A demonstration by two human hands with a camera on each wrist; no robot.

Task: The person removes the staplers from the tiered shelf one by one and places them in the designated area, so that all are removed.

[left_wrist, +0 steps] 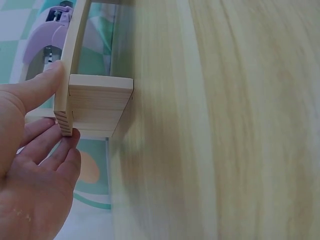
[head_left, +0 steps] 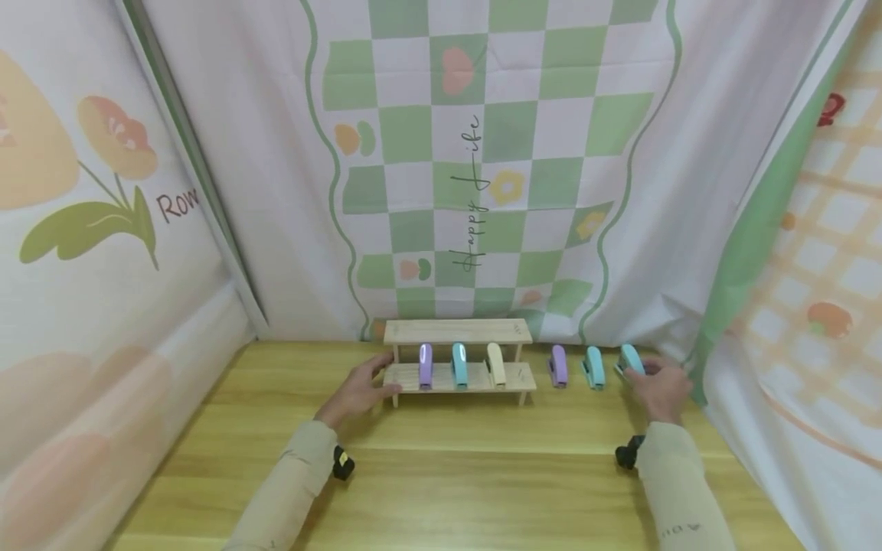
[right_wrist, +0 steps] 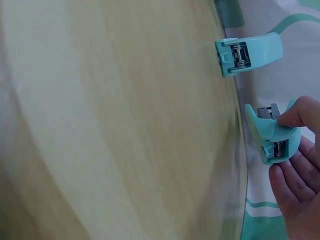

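A small two-step wooden rack [head_left: 441, 384] stands on the table. My left hand [head_left: 356, 392] grips the left end of its lower step, thumb [left_wrist: 40, 89] on the upper face and fingers curled at the underside. On that step sit a purple stapler [head_left: 426, 367], a turquoise stapler [head_left: 459, 366] and a cream stapler [head_left: 495, 366], side by side. Right of the rack, my right hand [head_left: 664, 389] holds another turquoise stapler [right_wrist: 272, 131] between thumb and fingers; it is tilted in the right wrist view. Beside it stand a third turquoise stapler [head_left: 592, 369] and a second purple stapler [head_left: 558, 367].
The wood-grain table [head_left: 441, 490] stretches in front of the rack. A green-and-white checked curtain [head_left: 482, 153] hangs close behind it, with printed cloth on the left [head_left: 89, 306] and right [head_left: 806, 321]. Black wrist cameras sit on both sleeves.
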